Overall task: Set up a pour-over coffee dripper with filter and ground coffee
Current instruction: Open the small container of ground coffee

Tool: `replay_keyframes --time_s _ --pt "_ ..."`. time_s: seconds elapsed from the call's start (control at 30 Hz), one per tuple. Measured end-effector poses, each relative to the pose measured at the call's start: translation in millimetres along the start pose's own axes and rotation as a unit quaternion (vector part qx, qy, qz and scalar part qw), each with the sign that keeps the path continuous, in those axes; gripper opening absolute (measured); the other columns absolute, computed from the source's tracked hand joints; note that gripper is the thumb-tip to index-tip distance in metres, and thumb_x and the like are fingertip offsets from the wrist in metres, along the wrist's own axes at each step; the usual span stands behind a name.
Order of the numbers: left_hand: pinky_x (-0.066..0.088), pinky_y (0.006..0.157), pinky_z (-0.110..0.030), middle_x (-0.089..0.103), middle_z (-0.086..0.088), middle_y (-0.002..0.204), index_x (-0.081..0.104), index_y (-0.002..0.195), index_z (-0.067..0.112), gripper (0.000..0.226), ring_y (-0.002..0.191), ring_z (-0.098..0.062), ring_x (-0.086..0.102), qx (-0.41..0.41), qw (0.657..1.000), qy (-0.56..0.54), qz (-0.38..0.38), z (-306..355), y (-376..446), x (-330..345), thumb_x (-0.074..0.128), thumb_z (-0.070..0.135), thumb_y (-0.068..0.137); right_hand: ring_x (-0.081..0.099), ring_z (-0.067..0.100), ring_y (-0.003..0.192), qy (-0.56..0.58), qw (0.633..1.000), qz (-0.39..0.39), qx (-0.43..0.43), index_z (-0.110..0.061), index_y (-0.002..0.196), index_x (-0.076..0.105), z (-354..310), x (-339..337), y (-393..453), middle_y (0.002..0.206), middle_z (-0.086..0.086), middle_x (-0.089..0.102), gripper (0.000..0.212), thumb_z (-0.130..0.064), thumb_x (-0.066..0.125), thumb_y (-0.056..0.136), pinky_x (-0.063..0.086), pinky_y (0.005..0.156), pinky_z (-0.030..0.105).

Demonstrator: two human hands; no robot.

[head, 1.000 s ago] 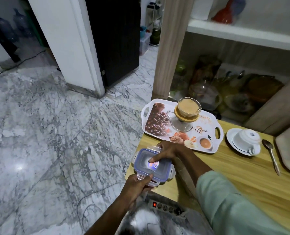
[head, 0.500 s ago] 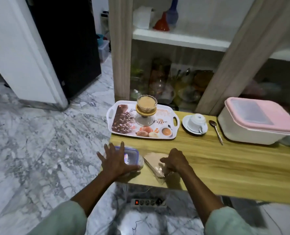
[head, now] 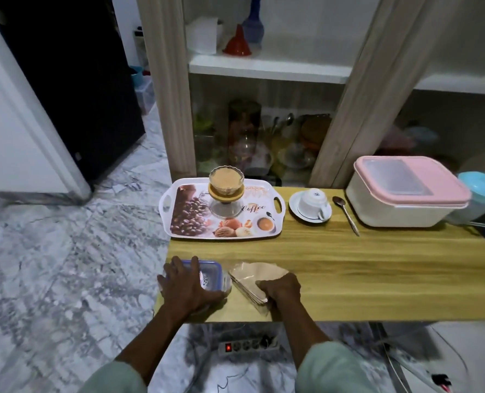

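Dripper [head: 226, 187] on "Coffee" tray [head: 278, 222]

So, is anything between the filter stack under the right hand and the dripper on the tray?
Nothing visible. The right hand rests on the filter stack; bare tabletop and printed tray lie between it and the dripper, which already holds a filter.

A single head-worn wide-angle camera looks forward and steeply down from above the near edge of a wooden counter [head: 349, 268], close enough that both forearms enter from the bottom of the frame. It faces open shelves [head: 267, 68] at the far side, with marble floor [head: 51, 265] filling the left half of the frame.
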State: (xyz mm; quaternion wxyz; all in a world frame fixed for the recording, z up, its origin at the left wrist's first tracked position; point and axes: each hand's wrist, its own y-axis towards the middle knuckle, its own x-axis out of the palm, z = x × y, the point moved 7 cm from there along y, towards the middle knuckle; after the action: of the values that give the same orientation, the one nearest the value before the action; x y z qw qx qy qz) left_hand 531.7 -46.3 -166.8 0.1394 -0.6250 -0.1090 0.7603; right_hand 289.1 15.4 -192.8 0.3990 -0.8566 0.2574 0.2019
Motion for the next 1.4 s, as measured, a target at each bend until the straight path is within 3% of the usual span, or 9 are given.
replay_keyframes --time_s 0.23,0.47,0.77,0.87,1.0,1.07,1.13,1.2,1.4 --pt "0.032 0.099 -0.044 0.037 -0.017 0.129 0.034 0.137 0.022 0.111 0.117 -0.035 0.040 0.024 0.998 0.023 0.057 -2.6 3.1 -5.7 0.052 0.089 0.050 0.065 0.032 0.107 0.066 0.997 -0.026 0.034 0.007 0.120 0.059 4.6 11.2 0.5 0.122 0.021 0.065 0.073 -0.021 0.090 0.061 0.055 0.085 0.034" --pt "0.029 0.104 -0.044 0.037 -0.017 0.133 0.031 0.142 0.023 0.114 0.121 -0.035 0.039 0.022 0.997 -0.020 0.068 1.2 1.7 -18.1 0.053 0.089 0.052 0.065 0.019 0.067 0.293 0.953 -0.072 -0.036 0.001 0.096 0.066 -13.1 8.7 -20.5 0.100 0.021 0.071 0.029 0.005 0.079 0.070 0.052 0.047 0.023" --pt "0.011 0.117 -0.055 -0.001 -0.014 0.160 0.015 0.148 0.029 0.121 0.147 -0.037 0.002 0.110 0.976 -0.121 0.145 46.9 26.4 -102.6 0.056 0.088 0.051 0.067 0.027 0.101 0.551 0.818 -0.114 -0.123 -0.009 0.116 0.062 -76.8 -38.7 -25.4 0.114 0.015 0.069 0.036 0.000 0.067 0.082 0.058 0.073 0.038" --pt "0.014 0.116 -0.052 0.010 -0.021 0.156 0.019 0.146 0.029 0.122 0.145 -0.039 0.008 0.124 0.971 -0.142 0.148 71.3 30.6 -125.2 0.059 0.088 0.048 0.065 0.022 0.101 0.595 0.784 -0.097 -0.151 -0.004 0.131 0.054 -100.5 -63.7 -26.2 0.122 0.015 0.065 0.044 -0.011 0.064 0.088 0.059 0.073 0.031" --pt "0.025 0.110 -0.050 0.025 -0.024 0.148 0.024 0.144 0.029 0.120 0.136 -0.041 0.027 0.146 0.970 -0.130 0.143 103.7 33.4 -138.9 0.061 0.087 0.045 0.064 0.024 0.105 0.646 0.741 -0.089 -0.163 -0.008 0.134 0.051 -115.5 -89.5 -25.6 0.120 0.012 0.065 0.054 -0.040 0.056 0.091 0.050 0.098 0.042" --pt "0.028 0.106 -0.048 0.031 -0.021 0.143 0.027 0.142 0.031 0.117 0.131 -0.040 0.033 0.165 0.967 -0.121 0.150 121.5 34.5 -142.4 0.060 0.087 0.045 0.067 0.025 0.105 0.655 0.726 -0.109 -0.177 -0.007 0.131 0.052 -120.2 -100.0 -28.1 0.118 0.012 0.067 0.055 -0.034 0.063 0.084 0.052 0.095 0.043" --pt "0.029 0.105 -0.048 0.030 -0.020 0.145 0.027 0.143 0.030 0.117 0.130 -0.040 0.034 0.186 0.966 -0.109 0.144 144.4 37.3 -141.4 0.057 0.089 0.046 0.070 0.021 0.095 0.647 0.726 -0.107 -0.206 -0.007 0.125 0.054 -120.3 -113.9 -27.0 0.109 0.011 0.070 0.050 -0.012 0.069 0.078 0.061 0.076 0.035" --pt "0.027 0.107 -0.050 0.026 -0.020 0.149 0.024 0.145 0.030 0.119 0.133 -0.040 0.031 0.204 0.965 -0.099 0.131 167.3 39.8 -137.9 0.054 0.091 0.048 0.067 0.023 0.098 0.624 0.747 -0.065 -0.220 -0.005 0.126 0.054 -114.6 -130.9 -18.1 0.112 0.013 0.068 0.050 0.008 0.065 0.079 0.061 0.074 0.032" --pt "0.027 0.107 -0.047 0.028 -0.018 0.146 0.026 0.144 0.029 0.117 0.133 -0.039 0.031 0.245 0.958 -0.098 0.114 247.0 42.7 -131.0 0.055 0.090 0.048 0.073 0.018 0.086 0.580 0.772 0.052 -0.253 -0.008 0.112 0.066 -99.7 -215.0 17.0 0.099 0.006 0.075 0.039 0.004 0.073 0.076 0.060 0.076 0.035"
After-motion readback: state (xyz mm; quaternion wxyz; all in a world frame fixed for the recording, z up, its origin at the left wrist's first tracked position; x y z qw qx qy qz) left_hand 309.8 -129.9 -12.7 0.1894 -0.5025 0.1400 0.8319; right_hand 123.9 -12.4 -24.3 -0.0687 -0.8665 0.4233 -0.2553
